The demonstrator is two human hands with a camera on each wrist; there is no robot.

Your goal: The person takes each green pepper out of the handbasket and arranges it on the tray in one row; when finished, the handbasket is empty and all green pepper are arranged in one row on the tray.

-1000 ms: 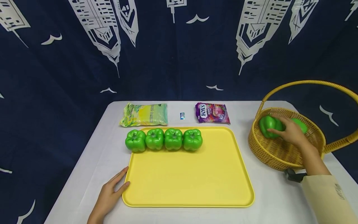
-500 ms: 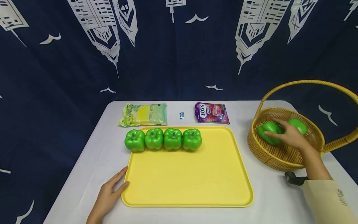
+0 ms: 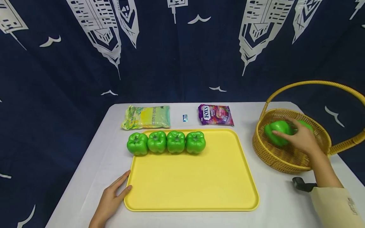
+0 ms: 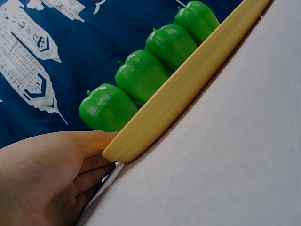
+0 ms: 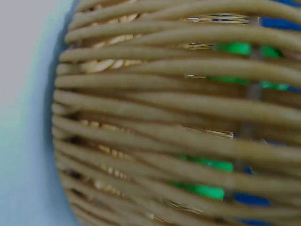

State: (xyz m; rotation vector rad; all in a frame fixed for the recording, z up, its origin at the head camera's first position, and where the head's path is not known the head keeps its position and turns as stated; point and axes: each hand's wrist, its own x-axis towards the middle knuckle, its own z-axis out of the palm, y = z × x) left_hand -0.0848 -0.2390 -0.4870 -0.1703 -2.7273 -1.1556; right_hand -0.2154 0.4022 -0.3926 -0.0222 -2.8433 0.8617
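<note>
My right hand (image 3: 300, 136) is inside the wicker basket (image 3: 266, 158) at the right, its thumb and fingers round a green bell pepper (image 3: 278, 132). Another bell pepper (image 3: 307, 125) lies behind that hand, partly hidden. Only woven basket wall (image 5: 155, 108), with bits of green through the gaps, shows in the right wrist view; the hand is out of sight there. At the lower left, my left hand (image 3: 109, 198) touches the side of the yellow tray (image 3: 194, 180) with fairly straight fingers. Several green bell peppers (image 3: 176, 142) stand in a row along the tray's far left side.
Behind the tray lie a green-yellow packet (image 3: 148, 117), a tiny blue sachet (image 3: 185, 118) and a purple candy bag (image 3: 215, 115). The basket's tall handle (image 3: 313, 83) arches over it. A black wrist device (image 3: 303, 184) sits under the right forearm.
Inside the basket, the bell pepper at my right hand has tilted and shifted slightly, and the hand has moved a little right. My left hand and the row of peppers stay put.
</note>
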